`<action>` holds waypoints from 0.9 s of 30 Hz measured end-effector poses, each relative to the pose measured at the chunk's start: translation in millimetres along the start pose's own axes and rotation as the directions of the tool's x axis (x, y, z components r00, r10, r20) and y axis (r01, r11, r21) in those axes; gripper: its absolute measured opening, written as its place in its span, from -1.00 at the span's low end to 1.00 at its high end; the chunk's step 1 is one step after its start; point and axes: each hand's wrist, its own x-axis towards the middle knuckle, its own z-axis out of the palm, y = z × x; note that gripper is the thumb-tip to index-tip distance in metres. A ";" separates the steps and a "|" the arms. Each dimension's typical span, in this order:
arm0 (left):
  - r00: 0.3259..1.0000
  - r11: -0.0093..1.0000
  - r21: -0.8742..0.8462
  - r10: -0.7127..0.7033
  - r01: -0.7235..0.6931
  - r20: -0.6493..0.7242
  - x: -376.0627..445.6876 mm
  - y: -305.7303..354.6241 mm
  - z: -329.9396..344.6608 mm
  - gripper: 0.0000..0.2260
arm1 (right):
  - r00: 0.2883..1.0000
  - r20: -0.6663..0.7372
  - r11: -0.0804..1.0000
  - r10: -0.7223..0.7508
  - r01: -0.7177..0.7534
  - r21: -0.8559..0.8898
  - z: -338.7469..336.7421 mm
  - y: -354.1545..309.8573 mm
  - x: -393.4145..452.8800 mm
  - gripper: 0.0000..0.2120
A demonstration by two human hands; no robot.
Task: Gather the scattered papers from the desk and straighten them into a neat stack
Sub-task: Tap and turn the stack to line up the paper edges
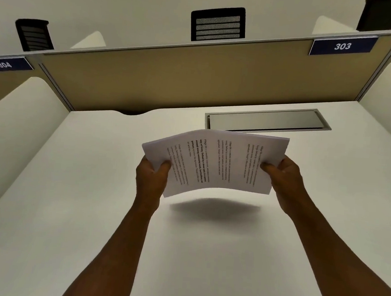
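Far to the left of the grip, a blue number plate (7,64) reading 304 on the low partition, with a black mesh chair back (34,35) rising behind it. Nearer, a white side divider (22,131) sloping down toward the desk (93,210).

Left hand (152,173) clamped on the left edge of the stack of papers (216,161), thumb on the printed top sheet, fingers hidden beneath. Stack held up off the desk between both hands, bowed upward along its middle, printed lines running sideways across the page, its shadow (213,208) cast on the white surface directly below. Sheet edges near the left grip slightly fanned, not fully flush.

Right hand (282,177) clamped likewise on the right edge of the stack, thumb on top, fingers tucked underneath. Both forearms reaching in from the lower frame.

Just beyond the held stack, a grey metal cable hatch (268,119) set flush in the desk. Behind that, a tan partition panel (194,78) spanning the back of the booth, a second black mesh chair back (218,24) showing above it. Up and to the right of the grip, a blue number plate (342,46) reading 303, and a dark object (389,15) at the top corner, too cropped to identify.
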 end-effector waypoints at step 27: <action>0.998 0.997 -0.027 -0.067 0.067 -0.010 -1.0 -22.2 2.3 -0.76 | 0.998 -0.002 0.996 0.069 -0.069 0.051 3.6 15.5 6.3 -0.71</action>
